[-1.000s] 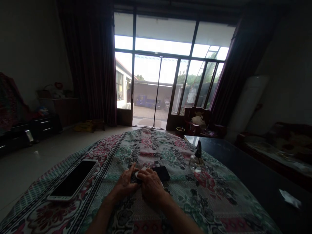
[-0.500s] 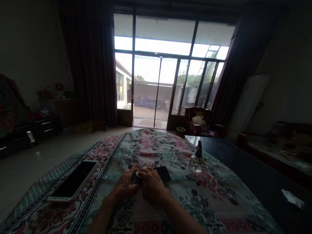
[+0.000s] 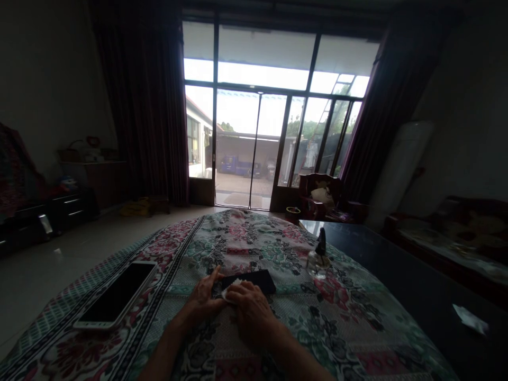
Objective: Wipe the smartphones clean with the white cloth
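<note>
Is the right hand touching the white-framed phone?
No, the right hand holds a white wad; the phone lies apart, further left.

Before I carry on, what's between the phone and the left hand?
Just the floral cloth, crossed by its dark border stripe, separates the phone from the left hand; the head view shows it.

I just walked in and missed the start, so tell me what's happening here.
A person's right hand holds a white wad against a dark, flat object lying on a patterned cloth. The left hand is at the object's left end. A phone lies to the left; a clear bottle stands to the right.
</note>
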`<state>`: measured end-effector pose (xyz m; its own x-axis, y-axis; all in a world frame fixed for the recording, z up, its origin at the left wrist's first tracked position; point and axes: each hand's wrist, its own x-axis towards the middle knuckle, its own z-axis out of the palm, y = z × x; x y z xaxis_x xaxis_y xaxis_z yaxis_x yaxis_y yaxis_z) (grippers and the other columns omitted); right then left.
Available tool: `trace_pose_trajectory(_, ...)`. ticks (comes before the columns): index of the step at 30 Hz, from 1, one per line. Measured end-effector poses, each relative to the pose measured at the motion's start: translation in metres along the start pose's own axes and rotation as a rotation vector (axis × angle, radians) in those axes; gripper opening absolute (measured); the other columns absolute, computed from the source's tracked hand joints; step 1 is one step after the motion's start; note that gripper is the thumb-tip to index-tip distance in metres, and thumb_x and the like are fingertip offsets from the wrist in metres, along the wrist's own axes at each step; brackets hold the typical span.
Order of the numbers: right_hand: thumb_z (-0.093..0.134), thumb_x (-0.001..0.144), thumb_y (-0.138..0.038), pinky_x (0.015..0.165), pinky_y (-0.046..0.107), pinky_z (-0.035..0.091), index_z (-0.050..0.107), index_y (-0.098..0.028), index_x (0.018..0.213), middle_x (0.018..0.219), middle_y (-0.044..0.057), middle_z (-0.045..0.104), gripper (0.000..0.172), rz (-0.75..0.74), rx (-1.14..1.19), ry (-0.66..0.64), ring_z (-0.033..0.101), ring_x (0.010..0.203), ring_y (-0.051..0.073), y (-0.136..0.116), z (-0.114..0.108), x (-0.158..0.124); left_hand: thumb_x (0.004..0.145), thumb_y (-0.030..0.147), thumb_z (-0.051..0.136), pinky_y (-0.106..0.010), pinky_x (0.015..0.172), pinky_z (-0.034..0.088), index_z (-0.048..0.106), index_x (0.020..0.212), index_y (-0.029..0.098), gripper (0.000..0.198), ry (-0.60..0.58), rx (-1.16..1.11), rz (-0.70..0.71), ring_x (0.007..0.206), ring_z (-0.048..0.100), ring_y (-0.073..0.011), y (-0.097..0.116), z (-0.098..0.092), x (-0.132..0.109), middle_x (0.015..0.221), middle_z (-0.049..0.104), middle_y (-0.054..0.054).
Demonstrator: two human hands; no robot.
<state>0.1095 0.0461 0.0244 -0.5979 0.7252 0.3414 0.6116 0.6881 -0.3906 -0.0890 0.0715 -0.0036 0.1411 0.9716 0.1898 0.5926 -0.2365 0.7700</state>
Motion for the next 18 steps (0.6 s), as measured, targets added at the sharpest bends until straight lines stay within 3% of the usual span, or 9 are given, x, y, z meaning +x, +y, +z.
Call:
trace_pose_trajectory(9,0.04,0.083,-0.007,0.096,0.029,0.033,0.071,-0.023,0.104,0.116,0.002,0.068,0.041,0.312,-0.13,0.122,0.053,0.111,0.02,0.03,-0.021,-0.007,0.064,0.025,0.066,-0.042,0.112,0.031,0.038,0.147,0.017,0.088,-0.001,-0.002,-0.002,0.129,0.046,-0.0303,-0.009,0.003,0.001,0.135,0.058,-0.009)
trace_pose_trajectory(13,0.039,0.085,-0.01,0.1,0.032,0.032,0.067,-0.02,0.116,0.128,0.004,0.063,0.043,0.463,-0.243,0.14,0.05,0.119,0.023,0.039,-0.019,-0.007,0.064,0.026,0.065,-0.04,0.112,0.03,0.038,0.147,0.02,0.088,0.001,0.005,-0.017,0.129,0.045,-0.0295,-0.008,0.004,0.001,0.135,0.058,-0.008)
trace_pose_trajectory(18,0.039,0.086,-0.013,0.104,0.036,0.029,0.06,-0.018,0.128,0.137,0.005,0.057,0.047,0.44,-0.264,0.107,0.044,0.126,0.026,0.032,-0.008,-0.002,0.062,0.025,0.068,-0.04,0.111,0.031,0.04,0.146,0.02,0.089,0.021,0.004,-0.015,0.128,0.047,-0.0297,-0.005,0.005,0.002,0.132,0.061,-0.008)
